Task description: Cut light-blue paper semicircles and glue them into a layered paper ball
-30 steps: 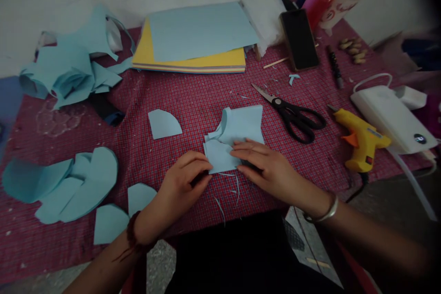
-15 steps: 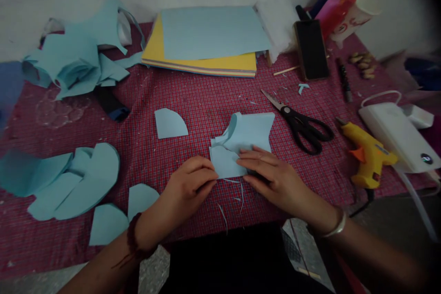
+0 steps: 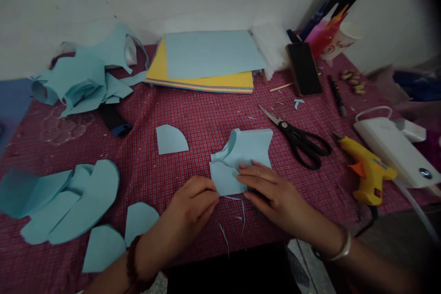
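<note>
Light blue cut paper [image 3: 253,143] lies in front of me, with a curled notch on its upper left side. A smaller blue paper piece [image 3: 225,179] rests on its near end. My left hand [image 3: 195,206] pinches the lower left corner of that smaller piece between thumb and forefinger. Across its right side my right hand [image 3: 272,188] lies with fingers stretched out, pressing the paper onto the cloth. Thin paper strips [image 3: 223,234] lie just below the hands. To the right are black-handled scissors [image 3: 299,138], their blades pointing away to the upper left.
A quarter-circle paper piece [image 3: 171,140] and stacked blue cutouts [image 3: 86,202] lie left. Paper scraps [image 3: 82,78] are heaped behind. Coloured sheets [image 3: 203,83] sit at the back. On the right are a yellow glue gun [image 3: 368,170], a phone [image 3: 303,69] and a white power bank [image 3: 396,149].
The camera has tilted up slightly, so everything appears lower in the picture. Both hands stay in nearly the same place on the paper.
</note>
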The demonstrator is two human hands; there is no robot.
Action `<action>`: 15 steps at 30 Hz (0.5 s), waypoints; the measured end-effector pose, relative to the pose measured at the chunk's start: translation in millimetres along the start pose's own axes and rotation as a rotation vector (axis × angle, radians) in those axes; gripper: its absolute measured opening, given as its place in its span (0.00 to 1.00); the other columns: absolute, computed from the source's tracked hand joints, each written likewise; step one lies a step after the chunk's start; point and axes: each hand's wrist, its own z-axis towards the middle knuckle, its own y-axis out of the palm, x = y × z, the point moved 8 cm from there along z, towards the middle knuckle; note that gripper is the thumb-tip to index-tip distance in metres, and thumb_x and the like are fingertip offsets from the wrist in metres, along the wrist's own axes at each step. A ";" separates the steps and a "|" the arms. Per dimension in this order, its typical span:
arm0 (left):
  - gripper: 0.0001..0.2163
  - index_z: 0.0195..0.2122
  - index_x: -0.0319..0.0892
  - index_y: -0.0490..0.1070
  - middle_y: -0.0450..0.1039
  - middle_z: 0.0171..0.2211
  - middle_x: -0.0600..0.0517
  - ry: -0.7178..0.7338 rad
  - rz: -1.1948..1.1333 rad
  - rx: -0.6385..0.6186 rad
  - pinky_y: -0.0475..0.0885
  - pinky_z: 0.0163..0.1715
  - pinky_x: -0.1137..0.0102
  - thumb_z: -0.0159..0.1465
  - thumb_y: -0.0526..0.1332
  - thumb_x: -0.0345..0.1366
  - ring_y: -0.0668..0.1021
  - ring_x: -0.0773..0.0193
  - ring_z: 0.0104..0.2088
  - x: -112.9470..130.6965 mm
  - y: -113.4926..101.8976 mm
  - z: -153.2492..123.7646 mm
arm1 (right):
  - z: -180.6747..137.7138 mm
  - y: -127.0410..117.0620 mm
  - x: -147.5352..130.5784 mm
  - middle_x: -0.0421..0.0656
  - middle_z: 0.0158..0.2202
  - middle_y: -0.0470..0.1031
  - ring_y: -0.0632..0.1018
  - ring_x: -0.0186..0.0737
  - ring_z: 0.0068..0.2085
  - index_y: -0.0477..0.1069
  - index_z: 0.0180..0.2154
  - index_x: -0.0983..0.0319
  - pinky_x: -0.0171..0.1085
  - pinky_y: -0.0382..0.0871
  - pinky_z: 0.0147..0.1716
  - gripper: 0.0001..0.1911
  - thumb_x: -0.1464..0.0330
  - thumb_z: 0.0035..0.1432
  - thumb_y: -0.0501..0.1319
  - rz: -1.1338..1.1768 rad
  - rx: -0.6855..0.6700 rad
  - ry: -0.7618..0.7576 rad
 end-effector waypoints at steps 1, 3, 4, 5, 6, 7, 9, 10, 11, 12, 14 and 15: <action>0.07 0.37 0.40 0.70 0.71 0.38 0.51 0.000 0.000 -0.002 0.70 0.38 0.71 0.66 0.56 0.23 0.72 0.66 0.38 -0.3 0.1 0.1 | 0.2 -0.1 -0.1 0.46 0.53 0.75 0.72 0.39 0.58 0.68 0.56 0.59 0.52 0.61 0.64 0.19 0.74 0.64 0.58 0.001 0.000 0.001; 0.07 0.37 0.40 0.70 0.71 0.38 0.51 0.007 -0.003 0.001 0.70 0.39 0.71 0.66 0.56 0.23 0.72 0.67 0.38 -0.3 -0.5 0.0 | 0.8 -0.3 -0.5 0.45 0.53 0.75 0.72 0.38 0.58 0.68 0.55 0.58 0.52 0.61 0.64 0.18 0.74 0.64 0.58 0.007 -0.001 0.003; 0.07 0.37 0.40 0.70 0.71 0.38 0.52 0.008 -0.006 -0.001 0.70 0.39 0.71 0.66 0.56 0.23 0.72 0.67 0.38 -0.4 -0.7 -0.1 | 1.1 -0.1 -0.5 0.45 0.53 0.75 0.72 0.38 0.58 0.68 0.55 0.58 0.52 0.61 0.64 0.18 0.74 0.64 0.58 0.011 -0.006 0.006; 0.07 0.38 0.41 0.70 0.71 0.38 0.52 0.007 -0.006 -0.003 0.70 0.39 0.72 0.66 0.56 0.23 0.72 0.67 0.38 -0.5 -0.9 -0.3 | 1.5 0.0 -0.6 0.45 0.53 0.75 0.72 0.39 0.57 0.68 0.55 0.58 0.52 0.61 0.64 0.18 0.74 0.64 0.58 0.014 -0.010 0.008; 0.07 0.38 0.41 0.70 0.70 0.39 0.52 0.005 -0.005 -0.008 0.70 0.39 0.72 0.66 0.56 0.23 0.72 0.67 0.38 -0.5 -0.9 -0.4 | 1.8 0.0 -0.8 0.45 0.53 0.75 0.72 0.39 0.57 0.68 0.55 0.58 0.53 0.61 0.64 0.18 0.74 0.64 0.58 0.015 -0.012 0.009; 0.07 0.39 0.41 0.70 0.70 0.39 0.52 0.003 -0.001 -0.014 0.70 0.40 0.72 0.66 0.56 0.23 0.72 0.68 0.39 -0.3 -0.8 -0.5 | 2.2 -0.2 -1.1 0.45 0.53 0.75 0.72 0.39 0.57 0.68 0.54 0.58 0.53 0.61 0.64 0.18 0.74 0.64 0.58 0.014 -0.012 0.008; 0.07 0.39 0.42 0.70 0.70 0.40 0.52 0.002 0.009 -0.018 0.70 0.41 0.72 0.66 0.56 0.23 0.72 0.67 0.39 0.5 -0.7 -0.2 | 2.8 -0.6 -1.6 0.45 0.53 0.74 0.72 0.39 0.58 0.68 0.54 0.59 0.53 0.61 0.64 0.18 0.74 0.64 0.58 0.011 -0.011 0.007; 0.07 0.40 0.42 0.69 0.70 0.40 0.52 0.002 0.014 -0.014 0.70 0.41 0.72 0.66 0.56 0.23 0.72 0.67 0.40 1.0 -1.0 0.2 | 3.0 -0.8 -1.8 0.46 0.53 0.74 0.72 0.39 0.58 0.68 0.54 0.59 0.52 0.60 0.64 0.17 0.74 0.64 0.58 0.012 -0.011 0.009; 0.07 0.39 0.42 0.69 0.71 0.39 0.52 0.004 0.019 -0.005 0.70 0.41 0.72 0.66 0.57 0.23 0.72 0.67 0.39 1.6 -1.4 0.7 | 3.2 -0.9 -1.8 0.46 0.53 0.74 0.72 0.39 0.57 0.69 0.54 0.59 0.52 0.60 0.64 0.17 0.74 0.64 0.58 0.014 -0.012 0.012; 0.07 0.39 0.42 0.69 0.71 0.39 0.52 0.007 0.026 0.005 0.70 0.40 0.72 0.66 0.57 0.23 0.72 0.67 0.39 2.1 -1.8 1.3 | 3.2 -0.9 -1.6 0.46 0.53 0.74 0.72 0.39 0.57 0.69 0.54 0.59 0.52 0.60 0.64 0.17 0.74 0.64 0.58 0.019 -0.017 0.017; 0.07 0.37 0.42 0.69 0.71 0.38 0.52 0.017 0.044 0.020 0.70 0.40 0.72 0.66 0.57 0.23 0.72 0.67 0.38 2.9 -2.1 2.4 | 2.9 -1.2 -1.5 0.45 0.53 0.74 0.72 0.39 0.57 0.69 0.53 0.60 0.51 0.59 0.65 0.17 0.74 0.63 0.58 0.029 -0.022 0.029; 0.06 0.37 0.42 0.69 0.71 0.37 0.52 0.026 0.054 0.026 0.70 0.39 0.72 0.66 0.57 0.24 0.72 0.67 0.38 3.4 -2.1 2.7 | 2.6 -1.8 -1.3 0.46 0.52 0.74 0.71 0.40 0.58 0.70 0.53 0.60 0.50 0.59 0.64 0.16 0.74 0.63 0.59 0.032 -0.021 0.038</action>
